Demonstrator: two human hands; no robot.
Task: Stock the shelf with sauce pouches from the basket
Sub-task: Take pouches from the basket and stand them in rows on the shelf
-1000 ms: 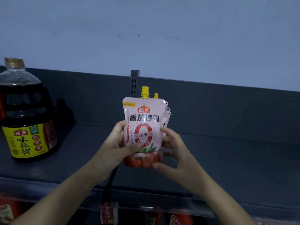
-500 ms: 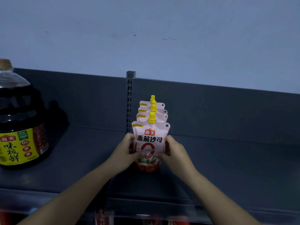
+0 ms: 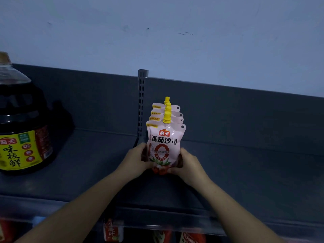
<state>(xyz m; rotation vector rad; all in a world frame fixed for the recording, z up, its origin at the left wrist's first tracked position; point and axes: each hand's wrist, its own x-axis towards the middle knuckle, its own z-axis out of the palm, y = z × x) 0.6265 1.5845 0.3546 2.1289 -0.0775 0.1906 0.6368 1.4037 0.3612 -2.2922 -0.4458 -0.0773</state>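
In the middle of the frame four sauce pouches (image 3: 164, 142) stand upright in a tight file on the dark shelf (image 3: 245, 172), one behind another, the rear ones close to the back panel just right of the slotted post (image 3: 142, 102). The left hand (image 3: 135, 159) and the right hand (image 3: 190, 163) cup the lower sides of the front pouch. Each grip is curled round the bulging base, thumbs toward the printed face, with the row pressed between the two palms. How far the fingers reach behind I can't tell.

These look like soft, glossy film packs, light enough singly and squashy in the belly, so I'd judge they sag and slide on each other if squeezed high up. The fat bottom gusset is the sensible place to hold, as here. The stiff yellow caps (image 3: 166, 117) would do for lifting one pouch but not for steadying a row. Let go unevenly and the file may well topple forward.

A big dark bottle (image 3: 22, 137) sits at the left edge, well apart. The basket isn't in view.
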